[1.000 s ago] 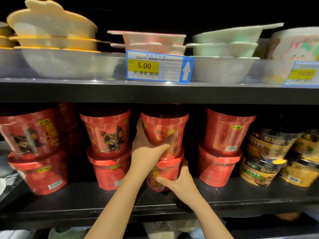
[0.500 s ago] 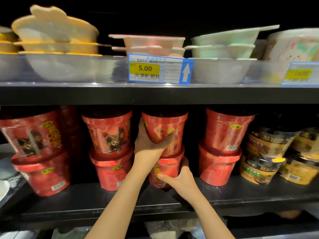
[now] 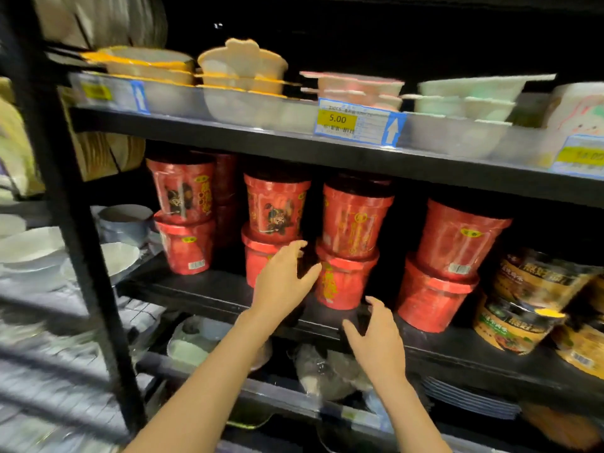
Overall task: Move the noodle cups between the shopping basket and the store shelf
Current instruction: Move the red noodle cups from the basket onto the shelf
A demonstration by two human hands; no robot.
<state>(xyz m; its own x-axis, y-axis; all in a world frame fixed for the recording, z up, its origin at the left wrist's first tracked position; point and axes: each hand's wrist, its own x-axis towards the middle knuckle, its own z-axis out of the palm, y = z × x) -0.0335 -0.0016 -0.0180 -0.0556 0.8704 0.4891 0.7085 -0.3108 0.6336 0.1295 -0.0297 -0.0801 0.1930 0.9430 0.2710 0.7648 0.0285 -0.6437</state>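
Note:
Red noodle cups stand two high in several stacks on the black middle shelf [image 3: 209,295]. The middle stack has an upper cup [image 3: 356,220] on a lower cup [image 3: 343,282]. My left hand [image 3: 282,282] hovers in front of the shelf, fingers spread, just left of that lower cup and holding nothing. My right hand [image 3: 376,341] is lower, in front of the shelf edge, fingers loosely spread and empty. The shopping basket is not in view.
Plastic bowls and a 5.00 price tag [image 3: 356,120] fill the shelf above. Brown-and-yellow noodle bowls [image 3: 523,305] sit at the right. A black upright post [image 3: 75,223] stands at the left, with white dishes [image 3: 32,246] beyond it. Bagged goods lie on the shelf below.
Both hands have let go of the middle stack of red cups and drawn back toward me, now open. The view has swung left and down.

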